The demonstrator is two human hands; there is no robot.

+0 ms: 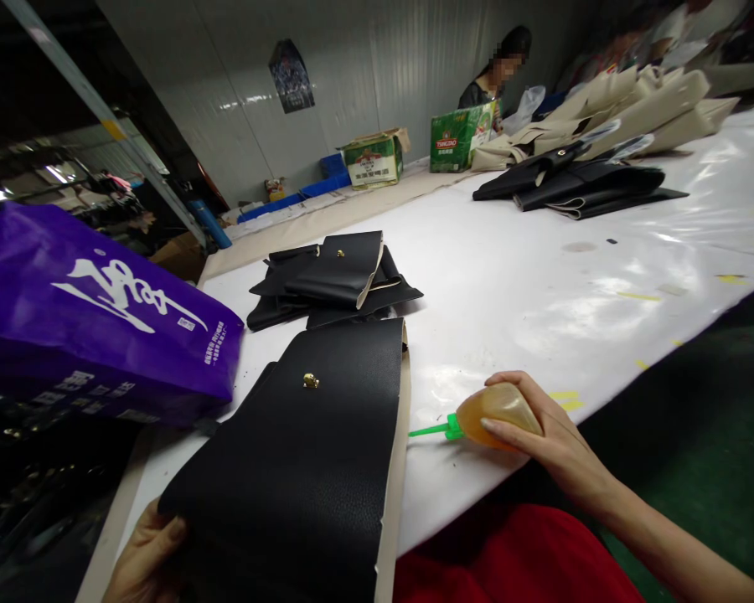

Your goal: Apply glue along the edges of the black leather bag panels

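Two bare hands, well apart, at a white table [496, 293]. L hand [144, 553], near left, pinches the lower-left corner of a black leather-like pc [302, 452] w/ a gold clasp [311, 381]; the pc lies at the table's near left, its pale edge [397, 452] facing right. R hand [550, 440], near right, is wrapped round an amber squeeze bottle [499, 417], its green nozzle [431, 430] pointing left, tip right by that edge; can't tell if touching.

Left: a big purple bag [25, 285] w/ white lettering crowds the pc & hides part of the table's left side. Just beyond the pc: a stack of similar black pcs [336, 276], top one w/ a gold clasp too. Far right: more folded black pcs [596, 186], then a heap of beige pcs [641, 105] behind them.

Far side, along a grey wall [377, 67] w/ a dark poster [291, 77]: blue trays [276, 203], a green-&-white carton [370, 163], & a green box [451, 144] partly blocking view of another person [474, 94]. Near right, below the table edge: red cloth [515, 553].
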